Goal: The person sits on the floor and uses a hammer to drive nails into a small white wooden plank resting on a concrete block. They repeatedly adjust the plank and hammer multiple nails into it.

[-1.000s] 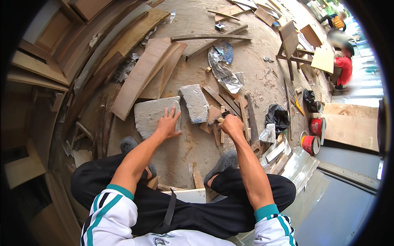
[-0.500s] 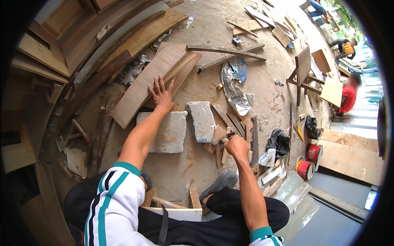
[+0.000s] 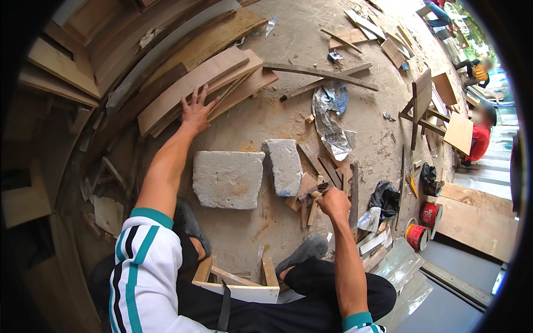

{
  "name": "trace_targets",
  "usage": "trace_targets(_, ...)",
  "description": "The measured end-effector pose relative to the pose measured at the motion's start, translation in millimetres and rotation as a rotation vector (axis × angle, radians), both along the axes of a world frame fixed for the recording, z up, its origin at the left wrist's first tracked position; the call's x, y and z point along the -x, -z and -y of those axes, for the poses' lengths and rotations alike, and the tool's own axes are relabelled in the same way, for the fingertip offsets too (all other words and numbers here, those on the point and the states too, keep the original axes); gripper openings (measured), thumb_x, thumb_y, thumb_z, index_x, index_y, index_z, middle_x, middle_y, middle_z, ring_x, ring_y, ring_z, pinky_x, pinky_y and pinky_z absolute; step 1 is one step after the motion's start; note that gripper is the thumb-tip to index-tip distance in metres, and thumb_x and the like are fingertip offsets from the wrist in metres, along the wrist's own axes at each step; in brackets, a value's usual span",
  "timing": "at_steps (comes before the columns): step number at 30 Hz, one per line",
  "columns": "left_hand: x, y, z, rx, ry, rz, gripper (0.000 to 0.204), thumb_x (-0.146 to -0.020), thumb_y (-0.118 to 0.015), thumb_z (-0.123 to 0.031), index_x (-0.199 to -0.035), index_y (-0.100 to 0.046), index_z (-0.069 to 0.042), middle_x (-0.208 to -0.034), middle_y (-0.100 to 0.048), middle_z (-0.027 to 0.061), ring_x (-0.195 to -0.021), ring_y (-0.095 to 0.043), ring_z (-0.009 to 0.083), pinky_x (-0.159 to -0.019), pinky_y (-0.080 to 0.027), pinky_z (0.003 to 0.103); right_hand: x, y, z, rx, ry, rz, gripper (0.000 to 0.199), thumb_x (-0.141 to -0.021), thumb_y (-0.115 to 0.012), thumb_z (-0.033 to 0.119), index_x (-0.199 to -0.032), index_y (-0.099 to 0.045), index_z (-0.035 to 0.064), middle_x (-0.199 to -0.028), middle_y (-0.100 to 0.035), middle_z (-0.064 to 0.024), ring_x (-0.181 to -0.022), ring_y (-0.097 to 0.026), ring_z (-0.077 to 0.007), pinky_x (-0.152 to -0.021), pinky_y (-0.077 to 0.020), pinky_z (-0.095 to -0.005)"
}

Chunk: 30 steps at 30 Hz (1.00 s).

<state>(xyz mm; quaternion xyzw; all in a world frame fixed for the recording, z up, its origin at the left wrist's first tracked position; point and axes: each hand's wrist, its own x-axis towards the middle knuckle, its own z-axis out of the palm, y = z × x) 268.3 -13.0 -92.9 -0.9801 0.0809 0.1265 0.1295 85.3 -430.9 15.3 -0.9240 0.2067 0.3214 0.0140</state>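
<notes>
My left hand [image 3: 196, 114] lies with spread fingers on a small stack of flat wooden boards [image 3: 191, 83] at the upper left. Those boards overlap at slightly different angles. My right hand [image 3: 335, 202] is closed around what looks like a hammer [image 3: 317, 194], its dark head and part of a pale wooden handle showing; the rest is hidden in the fist. Just below it lie short wood offcuts [image 3: 307, 204]. Between my arms, a wide pale concrete block [image 3: 228, 180] and a narrower one [image 3: 282, 167] rest on the ground.
An open wooden box or drawer [image 3: 236, 291] is at my lap. Crumpled plastic sheeting [image 3: 333, 125], long dark strips [image 3: 319, 75], a black plastic bag [image 3: 387, 197] and cans [image 3: 417, 236] lie to the right. Cabinets [image 3: 55, 72] line the left; a person in red [image 3: 478, 141] sits far right.
My left hand has pushed the boards to the left and away from the wide concrete block, whose far edge is now uncovered. My right hand keeps its grip on the hammer, nearly still.
</notes>
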Motion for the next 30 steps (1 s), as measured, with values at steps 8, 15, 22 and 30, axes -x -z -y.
trace_targets(8, -12.0, -6.8, 2.2, -0.045, 0.017, -0.061, 0.105, -0.067, -0.081, -0.043, -0.150, -0.016, -0.043, -0.160, 0.011, 0.0018, -0.145, 0.004, 0.0378, -0.103, -0.024, 0.071, 8.0, -7.4, 12.2, -0.061, 0.059, 0.006, 0.034, -0.075, -0.074, 0.037, -0.106, -0.073, 0.0227, -0.098, -0.071, -0.0134, -0.093, -0.067, -0.0308, -0.080, -0.0528, -0.0412)
trace_targets(15, -26.4, 61.0, 13.7, -0.206, -0.094, 0.204, 0.074, -0.082, -0.069, -0.036, -0.147, -0.035, -0.027, -0.161, -0.001, 0.0094, -0.147, -0.001, 0.0361, -0.107, -0.006, 0.071, 14.9, -7.2, 9.6, -0.109, 0.072, 0.093, 0.028, -0.076, -0.071, 0.031, -0.100, -0.074, 0.0173, -0.092, -0.071, -0.0165, -0.087, -0.068, -0.0337, -0.076, -0.0533, -0.0429)
trace_targets(22, -97.2, -21.8, 135.8, 0.190, -0.001, 0.131, 0.052, -0.083, -0.067, -0.036, -0.127, -0.057, -0.010, -0.149, -0.036, 0.0156, -0.140, -0.029, 0.0305, -0.112, -0.023, 0.052, 12.4, 6.6, 23.7, -0.121, 0.084, 0.131, 0.023, -0.075, -0.067, 0.025, -0.085, -0.073, 0.0047, -0.085, -0.070, -0.0209, -0.081, -0.069, -0.0369, -0.072, -0.0545, -0.0444)
trace_targets(30, -187.7, 19.4, 239.9, 0.384, 0.009, 0.098, 0.069, -0.086, -0.066, -0.034, -0.144, -0.034, -0.015, -0.151, -0.029, 0.0148, -0.139, -0.030, 0.0300, -0.105, -0.037, 0.050, -0.7, -3.5, 27.1, -0.106, 0.140, 0.014, 0.030, -0.075, -0.073, 0.034, -0.103, -0.074, 0.0211, -0.088, -0.071, -0.0166, -0.084, -0.069, -0.0331, -0.075, -0.0541, -0.0417)
